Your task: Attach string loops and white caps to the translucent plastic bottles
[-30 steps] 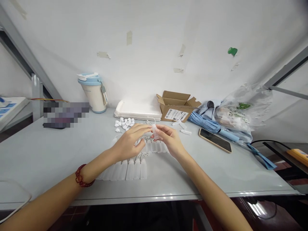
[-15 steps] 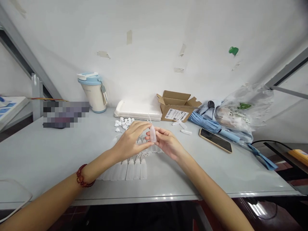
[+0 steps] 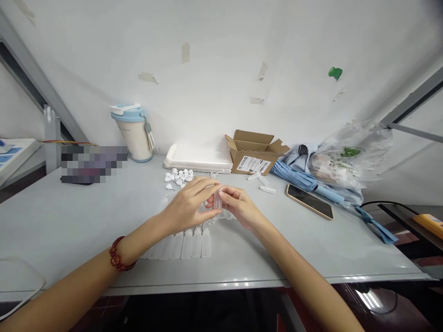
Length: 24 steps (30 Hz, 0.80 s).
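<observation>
A small translucent squeeze bottle [image 3: 217,202] stands upright between my two hands, above the table. My left hand [image 3: 188,200] is closed on it, thumb near the base and fingertips at the top. My right hand [image 3: 240,207] pinches its upper part from the right; the bottle's neck is hidden by fingers. Below my left hand, a row of similar bottles [image 3: 196,243] with thin curved tips lies on the table. More bottles lie partly hidden behind my hands. Several small white caps [image 3: 179,176] sit in a loose pile beyond my left hand.
At the back are a stack of white trays [image 3: 197,159] and an open cardboard box [image 3: 251,157]. A tumbler [image 3: 134,136] stands left. To the right lie loose clear bottle parts [image 3: 267,189], a phone [image 3: 309,201], a folded blue umbrella [image 3: 304,180] and a plastic bag [image 3: 349,159].
The bottle has come down slightly. My right thumb and fingers have shifted up towards its top, and the straight thin tip no longer shows upright above my left fingers.
</observation>
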### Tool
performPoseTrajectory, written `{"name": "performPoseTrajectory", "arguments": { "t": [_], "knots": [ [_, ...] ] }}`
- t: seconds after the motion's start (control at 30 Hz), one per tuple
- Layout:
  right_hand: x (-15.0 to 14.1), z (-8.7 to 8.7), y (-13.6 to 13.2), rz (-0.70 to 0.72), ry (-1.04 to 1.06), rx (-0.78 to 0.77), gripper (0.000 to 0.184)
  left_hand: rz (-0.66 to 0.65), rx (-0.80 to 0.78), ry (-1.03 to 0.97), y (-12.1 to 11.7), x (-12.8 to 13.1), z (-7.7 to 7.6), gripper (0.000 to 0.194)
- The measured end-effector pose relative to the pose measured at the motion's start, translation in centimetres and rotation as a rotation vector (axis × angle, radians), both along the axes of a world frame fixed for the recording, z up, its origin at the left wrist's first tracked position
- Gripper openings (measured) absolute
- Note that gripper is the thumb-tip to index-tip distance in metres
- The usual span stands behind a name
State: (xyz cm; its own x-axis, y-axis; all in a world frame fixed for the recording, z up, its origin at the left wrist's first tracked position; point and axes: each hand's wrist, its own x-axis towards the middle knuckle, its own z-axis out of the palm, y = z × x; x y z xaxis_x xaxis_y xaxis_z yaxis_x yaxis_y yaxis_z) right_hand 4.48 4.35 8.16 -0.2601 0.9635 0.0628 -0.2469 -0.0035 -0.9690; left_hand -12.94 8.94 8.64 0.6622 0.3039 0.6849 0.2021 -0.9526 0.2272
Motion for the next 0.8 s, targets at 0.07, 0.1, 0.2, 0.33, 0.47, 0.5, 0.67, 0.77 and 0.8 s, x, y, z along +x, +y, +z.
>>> {"name": "performPoseTrajectory", "arguments": {
  "t": [0.07, 0.1, 0.2, 0.33, 0.47, 0.5, 0.67, 0.77, 0.8],
  "knots": [
    [0.0, 0.0, 0.0, 0.006, 0.016, -0.005, 0.026, 0.002, -0.014, -0.015, 0.0, 0.0, 0.0, 0.044],
    [0.0, 0.0, 0.0, 0.01, 0.022, -0.008, 0.026, 0.001, -0.02, -0.023, 0.0, 0.0, 0.0, 0.044],
    [0.1, 0.1, 0.0, 0.025, 0.021, -0.02, 0.027, -0.006, -0.033, -0.035, 0.0, 0.0, 0.0, 0.044],
    [0.3, 0.3, 0.0, 0.041, -0.023, -0.028, 0.027, -0.012, -0.054, -0.037, 0.0, 0.0, 0.0, 0.042],
    [0.6, 0.8, -0.2, 0.032, -0.118, -0.036, 0.028, -0.003, -0.081, -0.033, -0.2, 0.0, 0.1, 0.037],
    [0.7, 0.9, -0.2, 0.026, -0.151, -0.046, 0.029, 0.0, -0.09, -0.026, -0.3, 0.0, 0.2, 0.035],
    [1.1, 1.3, -0.2, -0.032, -0.309, -0.074, 0.03, -0.013, -0.143, 0.047, -1.0, -0.3, 0.6, 0.032],
    [1.4, 1.4, -0.2, -0.008, -0.379, -0.065, 0.028, -0.027, -0.161, 0.099, -1.3, -0.4, 0.9, 0.031],
    [1.5, 1.4, -0.3, 0.009, -0.399, -0.065, 0.027, -0.033, -0.162, 0.117, -1.5, -0.4, 1.0, 0.03]
  ]
}}
